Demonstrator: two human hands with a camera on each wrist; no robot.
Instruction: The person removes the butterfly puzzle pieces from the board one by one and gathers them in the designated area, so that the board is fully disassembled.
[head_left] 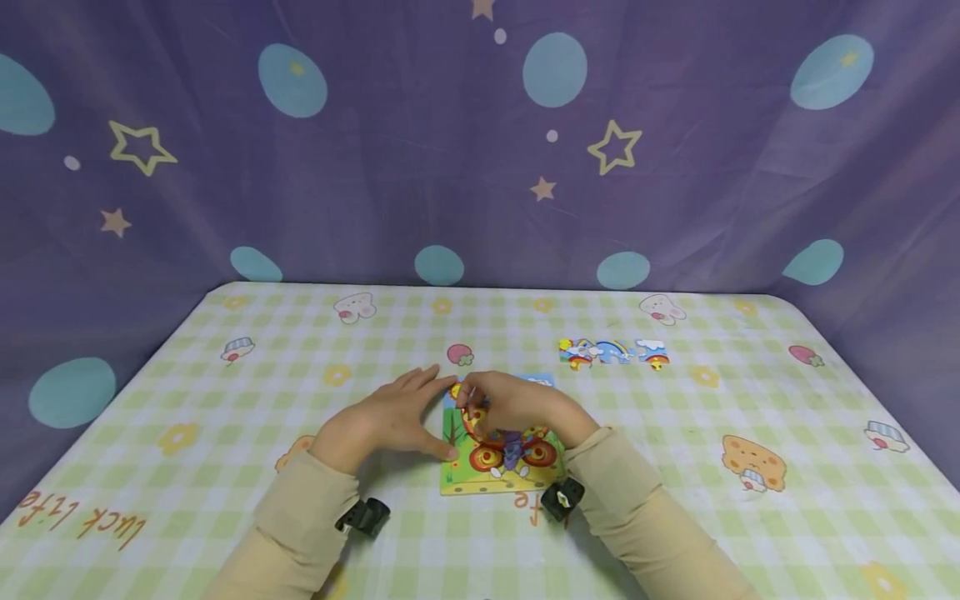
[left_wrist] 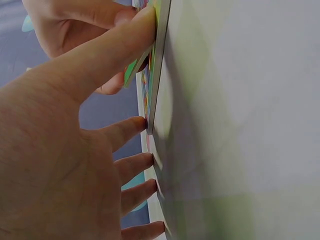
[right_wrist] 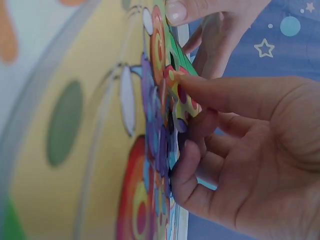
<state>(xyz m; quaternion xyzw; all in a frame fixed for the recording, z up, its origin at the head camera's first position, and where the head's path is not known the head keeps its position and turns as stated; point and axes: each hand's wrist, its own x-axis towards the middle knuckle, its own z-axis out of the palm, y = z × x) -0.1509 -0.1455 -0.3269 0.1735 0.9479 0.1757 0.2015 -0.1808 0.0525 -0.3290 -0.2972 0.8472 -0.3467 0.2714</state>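
Observation:
A jigsaw puzzle board (head_left: pixel 472 485) with a butterfly picture lies on the table in front of me. My right hand (head_left: pixel 513 404) is over its upper part and pinches a puzzle piece (right_wrist: pixel 185 100) between thumb and fingers. This piece, spotted red and yellow with green, tilts up from the board in the right wrist view. My left hand (head_left: pixel 393 417) spreads along the board's left side, thumb (left_wrist: pixel 142 27) on its edge and fingers extended. The right hand covers part of the picture in the head view.
Beyond the board, to the right, several loose puzzle pieces (head_left: pixel 613 352) with rainbows and clouds lie in a row. A green checked cloth (head_left: pixel 262 433) covers the table. Behind it hangs a purple curtain (head_left: pixel 450 167) with stars and blue ovals.

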